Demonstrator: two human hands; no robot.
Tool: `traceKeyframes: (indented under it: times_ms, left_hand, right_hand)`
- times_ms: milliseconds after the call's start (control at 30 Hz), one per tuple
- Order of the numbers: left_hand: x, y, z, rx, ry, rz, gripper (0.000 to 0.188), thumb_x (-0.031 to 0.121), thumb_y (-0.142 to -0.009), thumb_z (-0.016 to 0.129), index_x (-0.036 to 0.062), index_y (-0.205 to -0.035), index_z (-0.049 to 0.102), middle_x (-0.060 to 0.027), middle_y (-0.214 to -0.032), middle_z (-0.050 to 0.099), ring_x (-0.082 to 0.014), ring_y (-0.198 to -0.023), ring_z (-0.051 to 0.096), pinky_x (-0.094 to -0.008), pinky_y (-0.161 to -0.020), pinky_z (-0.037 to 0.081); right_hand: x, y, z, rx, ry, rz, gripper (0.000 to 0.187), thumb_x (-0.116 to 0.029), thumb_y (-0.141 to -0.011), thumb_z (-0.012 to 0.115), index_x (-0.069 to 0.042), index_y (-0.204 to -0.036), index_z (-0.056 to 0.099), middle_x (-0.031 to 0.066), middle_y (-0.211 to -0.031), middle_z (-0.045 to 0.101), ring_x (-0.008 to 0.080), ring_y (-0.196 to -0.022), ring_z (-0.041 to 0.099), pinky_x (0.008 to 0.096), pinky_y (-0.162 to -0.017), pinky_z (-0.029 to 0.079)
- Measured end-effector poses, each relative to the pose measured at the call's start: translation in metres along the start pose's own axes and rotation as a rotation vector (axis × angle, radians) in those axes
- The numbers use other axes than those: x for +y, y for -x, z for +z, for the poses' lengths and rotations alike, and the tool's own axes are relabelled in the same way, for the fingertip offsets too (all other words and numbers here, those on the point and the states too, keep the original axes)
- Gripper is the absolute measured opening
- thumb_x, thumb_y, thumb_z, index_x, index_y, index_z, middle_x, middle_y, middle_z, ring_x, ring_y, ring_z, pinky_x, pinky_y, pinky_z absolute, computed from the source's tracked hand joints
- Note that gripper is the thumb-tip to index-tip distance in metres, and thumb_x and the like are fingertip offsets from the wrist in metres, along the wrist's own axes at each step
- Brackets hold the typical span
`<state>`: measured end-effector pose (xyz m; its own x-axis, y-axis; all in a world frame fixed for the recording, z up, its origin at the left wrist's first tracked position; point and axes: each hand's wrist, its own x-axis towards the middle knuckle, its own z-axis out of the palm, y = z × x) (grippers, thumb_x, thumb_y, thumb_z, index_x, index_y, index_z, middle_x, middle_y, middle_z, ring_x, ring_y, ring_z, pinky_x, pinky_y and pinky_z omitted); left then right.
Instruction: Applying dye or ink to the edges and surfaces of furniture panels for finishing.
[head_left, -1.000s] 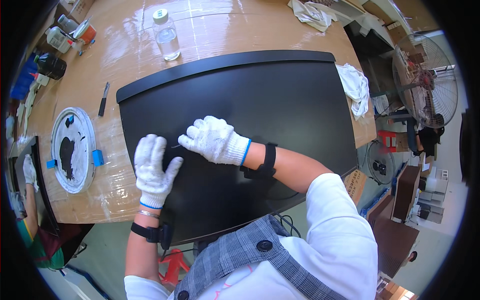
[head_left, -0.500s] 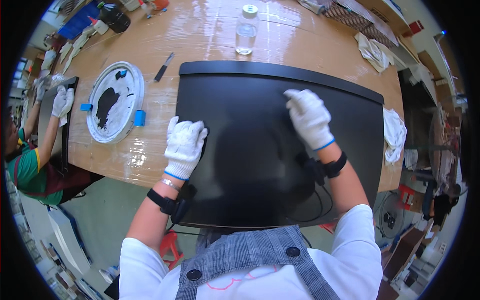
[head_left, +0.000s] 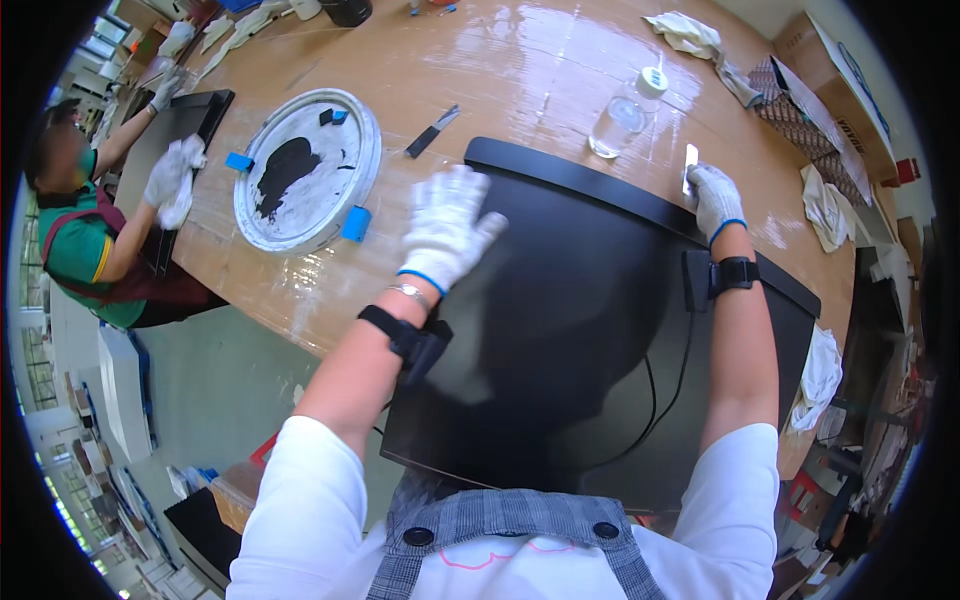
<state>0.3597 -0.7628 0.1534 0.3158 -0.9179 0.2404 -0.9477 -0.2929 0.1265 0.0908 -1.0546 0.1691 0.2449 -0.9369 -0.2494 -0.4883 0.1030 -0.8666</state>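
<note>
A large glossy black panel (head_left: 560, 330) with a raised strip along its far edge lies in front of me on the table. My left hand (head_left: 447, 225), in a white knit glove, is open with its fingers spread at the panel's left edge. My right hand (head_left: 716, 195), gloved alike, is closed beyond the panel's far strip. Out of its fingers sticks a thin, pale flat blade-like strip (head_left: 690, 168), whose kind I cannot make out. Near that hand a clear bottle (head_left: 622, 122) with a white cap holds some liquid.
On the brown table (head_left: 540, 90) lie a round white lid (head_left: 340, 215) with black paste, blue blocks (head_left: 356, 224) and a dark-handled knife (head_left: 432, 132). White cloths (head_left: 822, 370) lie right. At left a co-worker's gloved hand (head_left: 175, 175) touches another dark panel (head_left: 150, 160).
My right hand has moved off the panel's surface to past its far edge and now holds the pale strip. My left hand has spread its fingers and moved forward. The view has turned.
</note>
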Motion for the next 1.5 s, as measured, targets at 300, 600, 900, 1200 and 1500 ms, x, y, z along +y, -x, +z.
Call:
traceKeyframes:
  times_ms: [300,600,900,1200,1500]
  left_hand:
    - [-0.009,0.103,-0.05,0.036,0.018,-0.011,0.055,0.017,-0.079,0.072,0.0061,-0.129,0.052,-0.0153,-0.133,0.05,-0.0388,-0.127,0.041,-0.0498,-0.11,0.027]
    - [-0.01,0.189,-0.083,-0.061,0.064,-0.116,0.023,0.015,-0.084,0.069,0.004,-0.103,0.063,-0.0137,-0.095,0.062,-0.0326,-0.09,0.059,-0.0428,-0.082,0.048]
    - [0.018,0.241,-0.073,-0.229,-0.008,-0.414,0.048,0.031,-0.094,0.057,-0.0012,-0.129,0.051,-0.021,-0.116,0.058,-0.0383,-0.107,0.054,-0.0444,-0.093,0.044]
    - [0.024,0.259,-0.081,-0.441,0.197,-0.875,0.055,0.034,-0.098,0.05,-0.0008,-0.14,0.039,-0.021,-0.135,0.05,-0.0342,-0.126,0.047,-0.0412,-0.105,0.038]
    - [-0.008,0.291,-0.081,-0.652,0.233,-0.912,0.065,0.049,-0.101,0.034,-0.0062,-0.135,0.046,-0.0215,-0.14,0.048,-0.032,-0.131,0.044,-0.0358,-0.108,0.033]
  right_hand:
    - [0.028,-0.018,-0.013,0.246,0.234,-0.202,0.032,-0.02,-0.087,0.061,-0.002,-0.113,0.066,0.0167,-0.111,0.067,0.0243,-0.105,0.063,0.0331,-0.092,0.049]
    - [0.094,0.086,-0.178,0.823,0.984,-0.229,0.041,-0.031,-0.08,0.068,-0.012,-0.116,0.063,0.0142,-0.124,0.056,0.0339,-0.118,0.05,0.044,-0.099,0.042]
    - [0.183,0.173,-0.378,0.92,0.86,0.625,0.081,-0.054,-0.067,0.072,-0.014,-0.133,0.048,0.0187,-0.133,0.05,0.0371,-0.121,0.049,0.0418,-0.103,0.041]
    - [0.322,0.165,-0.436,0.78,0.59,0.524,0.079,-0.047,-0.07,0.074,-0.012,-0.136,0.049,0.017,-0.134,0.054,0.0354,-0.124,0.051,0.042,-0.101,0.043]
    - [0.241,0.219,-0.454,0.952,-0.529,-0.069,0.035,-0.011,-0.09,0.06,0.003,-0.122,0.055,0.0117,-0.103,0.064,0.0201,-0.086,0.064,0.0298,-0.076,0.054]
